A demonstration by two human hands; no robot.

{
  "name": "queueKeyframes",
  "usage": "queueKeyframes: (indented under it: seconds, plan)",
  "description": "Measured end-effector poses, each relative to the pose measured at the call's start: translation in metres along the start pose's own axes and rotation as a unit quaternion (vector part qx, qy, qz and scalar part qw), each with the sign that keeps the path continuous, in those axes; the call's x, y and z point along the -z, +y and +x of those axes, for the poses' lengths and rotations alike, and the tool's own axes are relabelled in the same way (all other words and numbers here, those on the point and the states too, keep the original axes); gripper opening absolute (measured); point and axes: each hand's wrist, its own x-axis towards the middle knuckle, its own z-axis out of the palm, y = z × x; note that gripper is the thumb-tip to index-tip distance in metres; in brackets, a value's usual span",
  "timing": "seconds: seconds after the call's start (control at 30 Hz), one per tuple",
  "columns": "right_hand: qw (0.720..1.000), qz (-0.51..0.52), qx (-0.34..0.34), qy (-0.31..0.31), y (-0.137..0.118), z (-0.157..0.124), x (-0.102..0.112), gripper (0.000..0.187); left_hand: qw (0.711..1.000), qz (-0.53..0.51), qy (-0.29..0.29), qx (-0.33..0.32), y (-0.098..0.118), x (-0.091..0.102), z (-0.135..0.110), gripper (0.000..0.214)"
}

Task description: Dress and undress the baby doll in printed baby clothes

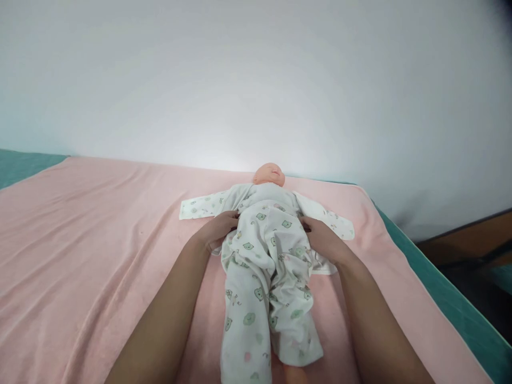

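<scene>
A baby doll (269,175) lies on its back, head toward the wall. It wears a white top (267,193) with printed sleeves spread out to both sides. White baby pants (248,298) with green animal prints cover its legs and reach up to its belly. My left hand (221,228) is closed on the left side of the pants near the waist, its fingertips partly hidden by cloth. On the opposite side, my right hand (320,233) grips the waist of the pants, fingers tucked at the edge. One bare foot (295,374) shows below the shorter-looking leg.
A pink blanket (100,240) with some wrinkles lies under the doll, over a green sheet (444,304). Behind the bed stands a pale wall (256,80). A brown wooden piece (468,237) is at the right, beyond the bed's edge.
</scene>
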Motion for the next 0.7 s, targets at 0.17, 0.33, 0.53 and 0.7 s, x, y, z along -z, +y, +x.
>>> queueKeyframes:
  seconds: [0.17,0.33,0.53,0.7]
  plan:
    - [0.983,0.183,-0.02,-0.004,0.0,0.0,-0.006,0.032,0.999,-0.036,0.033,-0.011,-0.006,-0.006,0.007,0.033]
    - [0.948,0.317,-0.003,0.001,0.008,0.008,-0.015,0.036,0.998,-0.031,0.041,-0.021,-0.006,-0.012,0.009,0.03]
    - [0.943,0.332,0.004,0.009,0.016,0.011,-0.018,0.032,0.999,-0.006,0.043,-0.03,-0.006,-0.01,0.009,0.033]
    - [0.951,0.309,-0.003,0.009,0.02,0.011,-0.013,0.027,0.999,0.003,-0.006,-0.04,-0.008,0.0,0.009,0.044]
